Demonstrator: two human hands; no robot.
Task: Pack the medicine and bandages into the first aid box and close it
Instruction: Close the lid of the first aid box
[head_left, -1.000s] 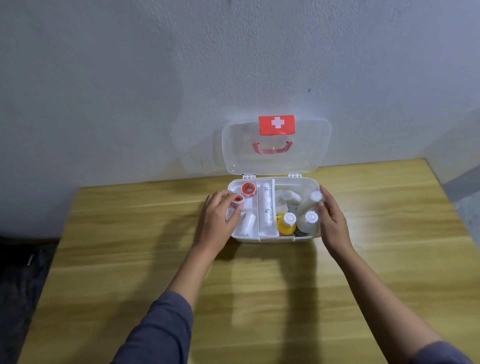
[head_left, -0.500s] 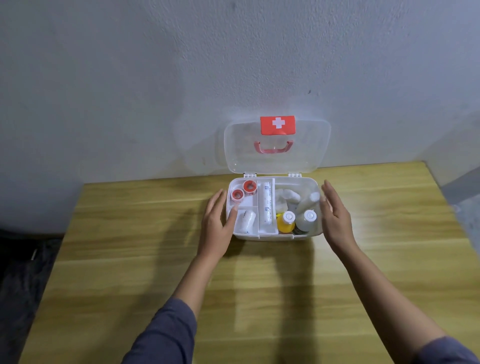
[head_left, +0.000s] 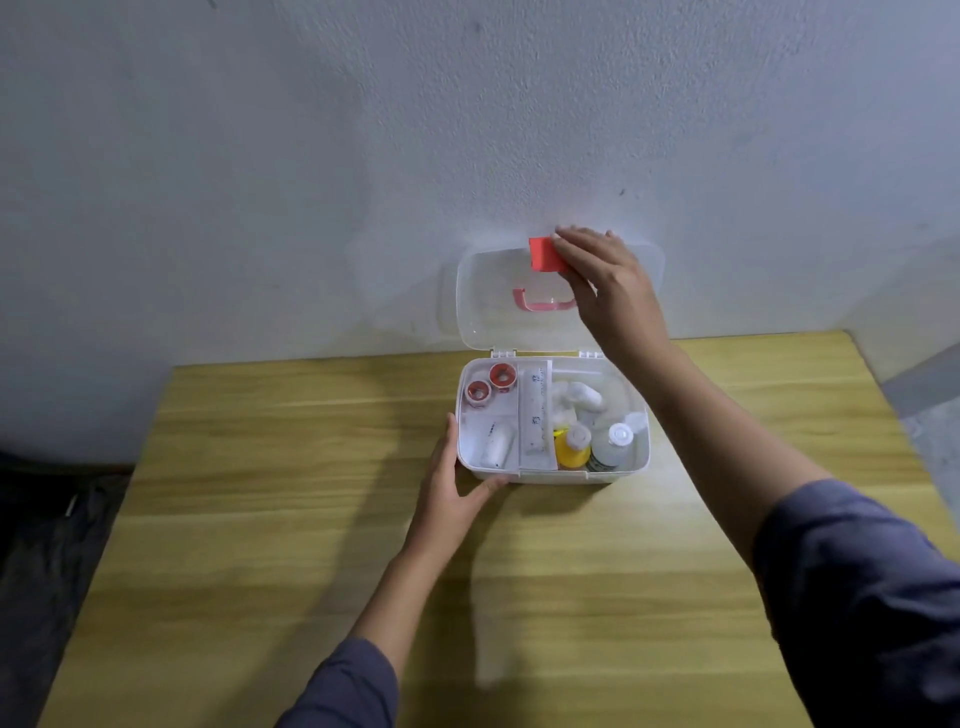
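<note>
Head view: first aid box (head_left: 550, 470) sits mid-frame on the wooden worktop (head_left: 311, 519), near its far edge by the wall (head_left: 260, 156). Clear lid (head_left: 483, 296) stands upright, open, with red latch (head_left: 541, 254) at its top edge and pink handle (head_left: 540, 302) below it. Inside, left compartment: two red tape rolls (head_left: 488, 383) toward the back, white bandage roll (head_left: 497, 445) toward the front. Long narrow middle tray holds a white strip (head_left: 536, 410). Right compartment: yellow bottle (head_left: 571, 448), clear bottle with white cap (head_left: 615, 441), white bandages (head_left: 579, 397) behind them. My left hand (head_left: 449, 488) is flat against the box's lower-left corner, fingers spread, thumb along the front wall, gripping nothing. My right hand (head_left: 605, 283) is raised at the lid's top, upper centre of frame, fingers over the latch and lid edge; can't tell if they actually pinch it. Both sleeves dark blue, lower frame.
</note>
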